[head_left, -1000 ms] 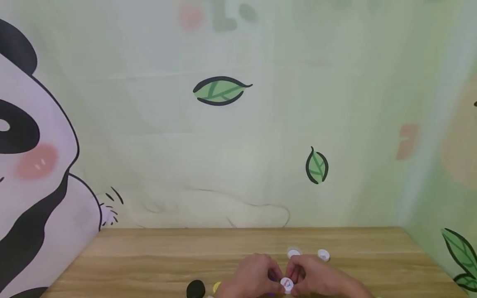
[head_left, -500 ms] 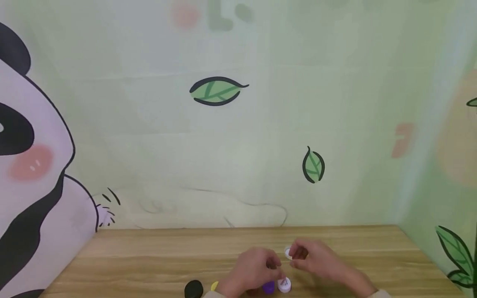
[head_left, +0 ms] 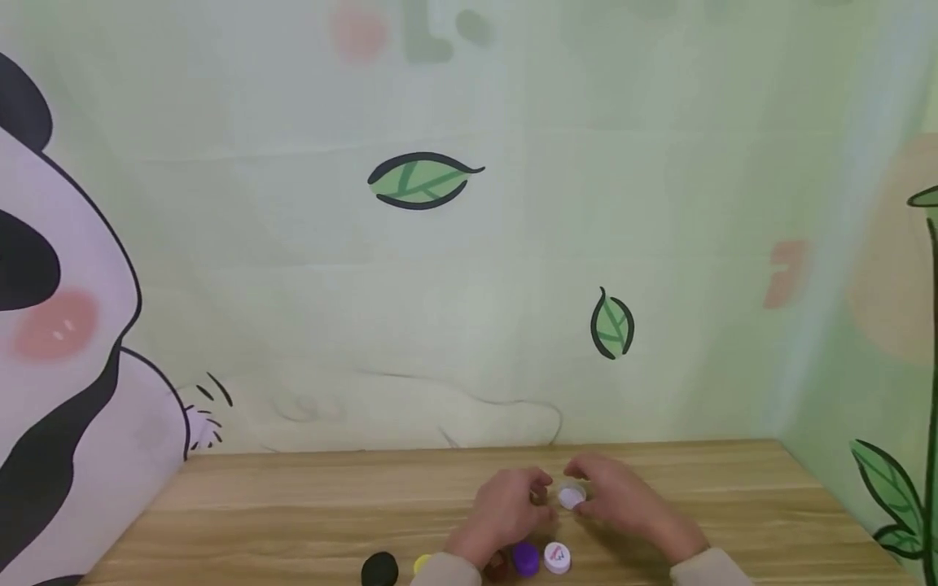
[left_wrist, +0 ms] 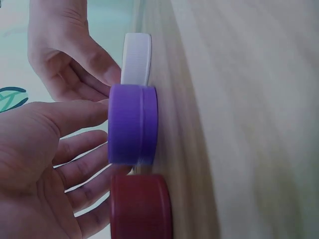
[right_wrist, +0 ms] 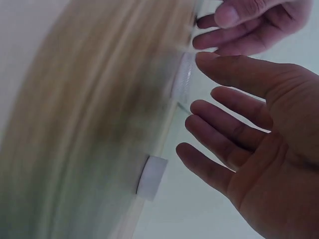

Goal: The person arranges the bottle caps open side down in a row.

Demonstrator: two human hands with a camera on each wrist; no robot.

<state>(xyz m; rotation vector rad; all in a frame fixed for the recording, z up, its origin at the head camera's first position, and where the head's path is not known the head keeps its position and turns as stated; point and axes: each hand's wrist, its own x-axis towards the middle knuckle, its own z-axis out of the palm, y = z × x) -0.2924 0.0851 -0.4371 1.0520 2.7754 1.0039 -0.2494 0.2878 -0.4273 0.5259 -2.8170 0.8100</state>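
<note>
Both hands meet over a wooden table (head_left: 293, 513). My right hand (head_left: 615, 498) has relaxed, spread fingers, and a fingertip (right_wrist: 205, 58) lies against the ribbed rim of a white cap (head_left: 571, 495) standing on the table. My left hand (head_left: 513, 509) reaches toward the same cap (right_wrist: 183, 82) with loosely bent fingers and holds nothing. In the left wrist view its palm (left_wrist: 45, 164) hovers beside a purple cap (left_wrist: 133, 124) and a dark red cap (left_wrist: 141, 206). A white cap with a red logo (head_left: 558, 557) lies next to the purple one (head_left: 525, 558).
A black cap (head_left: 380, 568) and a yellow cap (head_left: 422, 563) lie at the near edge, left of the row. A second plain white cap (right_wrist: 151, 177) sits under my right palm. A cartoon panda and leaf backdrop (head_left: 421, 179) hangs behind the table.
Both hands let go of the logo cap, which now lies beside the purple cap. They moved away from me to the far white cap, and the right hand now covers the other white cap.
</note>
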